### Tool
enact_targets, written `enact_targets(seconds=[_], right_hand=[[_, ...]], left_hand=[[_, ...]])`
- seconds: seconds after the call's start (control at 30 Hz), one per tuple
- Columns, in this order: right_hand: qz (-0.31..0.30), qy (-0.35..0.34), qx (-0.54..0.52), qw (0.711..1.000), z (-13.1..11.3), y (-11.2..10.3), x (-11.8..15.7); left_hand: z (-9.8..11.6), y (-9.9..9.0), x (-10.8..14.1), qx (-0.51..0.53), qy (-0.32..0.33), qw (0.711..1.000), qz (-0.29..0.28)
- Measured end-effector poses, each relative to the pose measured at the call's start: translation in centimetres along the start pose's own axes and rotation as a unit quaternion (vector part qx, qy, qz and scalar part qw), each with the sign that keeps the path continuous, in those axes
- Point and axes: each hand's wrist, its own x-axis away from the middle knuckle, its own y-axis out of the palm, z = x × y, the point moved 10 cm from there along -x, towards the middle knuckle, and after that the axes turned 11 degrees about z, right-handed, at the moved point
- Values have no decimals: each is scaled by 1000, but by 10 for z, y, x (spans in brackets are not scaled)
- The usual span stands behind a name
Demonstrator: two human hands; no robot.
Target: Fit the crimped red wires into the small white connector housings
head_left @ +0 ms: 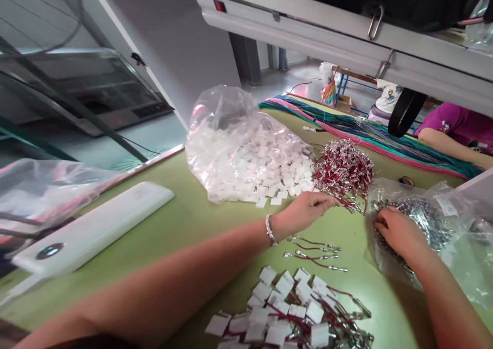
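Observation:
My left hand (314,206) reaches to the near edge of a heap of short red wires with metal ends (342,166); its thumb and fingers are pinched together on a wire there. My right hand (400,232) is at the mouth of a clear plastic bag of small metal parts (423,213). Its fingers curl down among the parts, and their tips are partly hidden. Between my arms several loose red wires (314,256) lie in a row. Closer to me is a pile of white plastic pieces with red wires (285,308).
A clear bag spilling white plastic pieces (246,153) stands left of the wire heap. A long white device (96,225) lies at the left. Long coloured cables (370,133) cross the table's far side, near a co-worker in a magenta sleeve (454,120). A shelf (308,35) hangs overhead.

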Motion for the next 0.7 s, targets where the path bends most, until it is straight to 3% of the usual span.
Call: enact_targets(seconds=[0.13, 0.27, 0.33, 0.5, 0.7], right_hand=[[24, -10, 9, 1000, -1, -3, 0], [111, 0, -59, 992, -8, -28, 2], [139, -5, -138, 981, -24, -37, 7], [155, -101, -314, 931, -86, -44, 27], [161, -87, -375, 909, -93, -38, 31]], left_hand=[[-6, 5, 3, -21, -23, 999, -8], [-8, 16, 7, -21, -35, 999, -32], [-9, 21, 10, -13, -42, 998, -40], [-2, 27, 14, -12, -14, 999, -48], [5, 29, 17, -12, 15, 998, -65]])
